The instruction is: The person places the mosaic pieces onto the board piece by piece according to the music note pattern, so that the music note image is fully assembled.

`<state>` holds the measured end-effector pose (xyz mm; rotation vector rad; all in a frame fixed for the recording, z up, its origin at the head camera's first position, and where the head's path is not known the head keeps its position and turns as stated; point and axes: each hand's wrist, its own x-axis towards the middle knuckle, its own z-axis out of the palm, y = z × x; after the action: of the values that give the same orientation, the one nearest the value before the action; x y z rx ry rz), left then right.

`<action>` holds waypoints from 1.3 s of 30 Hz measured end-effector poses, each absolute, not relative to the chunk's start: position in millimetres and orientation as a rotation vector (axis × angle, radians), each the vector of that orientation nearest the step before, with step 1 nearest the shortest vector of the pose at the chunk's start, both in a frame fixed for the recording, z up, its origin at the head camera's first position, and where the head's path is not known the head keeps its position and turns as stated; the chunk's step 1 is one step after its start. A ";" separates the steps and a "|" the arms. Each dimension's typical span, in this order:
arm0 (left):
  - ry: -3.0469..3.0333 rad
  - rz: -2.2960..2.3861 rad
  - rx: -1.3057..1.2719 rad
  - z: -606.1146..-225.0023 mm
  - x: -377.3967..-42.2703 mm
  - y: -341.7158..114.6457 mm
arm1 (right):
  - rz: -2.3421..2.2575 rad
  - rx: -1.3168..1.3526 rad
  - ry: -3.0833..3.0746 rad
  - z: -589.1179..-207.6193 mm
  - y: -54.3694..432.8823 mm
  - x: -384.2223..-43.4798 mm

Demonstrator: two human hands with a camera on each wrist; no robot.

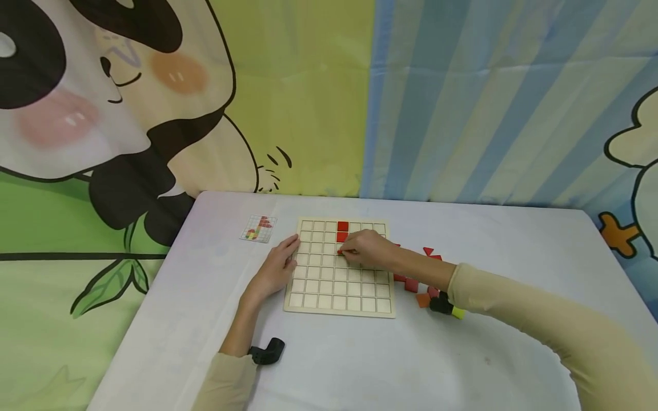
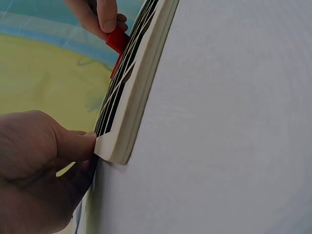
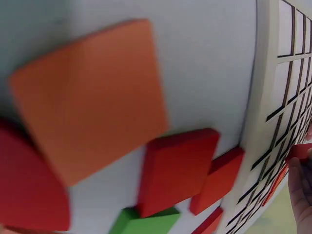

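Observation:
A pale wooden grid board point(image 1: 339, 313) lies on the white table. Two red square tiles, an upper one point(image 1: 342, 226) and a lower one point(image 1: 342, 237), sit in neighbouring cells of one column near its far edge. My right hand point(image 1: 367, 249) reaches over the board and pinches another red tile point(image 2: 117, 40) just below those two. Whether this tile touches its cell cannot be told. At the board's left edge, my left hand point(image 1: 275, 268) grips the rim, its thumb point(image 2: 80, 145) against the corner in the left wrist view.
Left of the board lies a small printed card point(image 1: 258, 228) with a coloured grid pattern. Loose tiles are scattered to the right, among them a red one point(image 1: 411, 285), an orange one point(image 3: 90, 100) and a green one point(image 3: 145, 222). My right forearm passes above them.

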<state>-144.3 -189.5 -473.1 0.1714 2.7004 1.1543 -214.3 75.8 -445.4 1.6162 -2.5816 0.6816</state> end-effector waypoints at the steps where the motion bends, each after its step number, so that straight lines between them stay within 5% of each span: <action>1: 2.699 1.154 0.169 -473.2 -144.3 -189.2 | 0.700 1.614 -2.594 -445.3 74.1 -213.7; 27: 2.692 1.149 0.167 -472.7 -143.7 -188.9 | 0.338 1.596 -2.528 -449.5 70.7 -207.9; 39: 2.675 1.162 0.137 -471.6 -143.7 -189.2 | 0.410 1.388 -2.876 -394.4 137.9 -165.9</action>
<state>-143.7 -189.2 -471.6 0.1367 2.6752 1.1622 -165.9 137.9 -394.4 1.3882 -2.8760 0.4098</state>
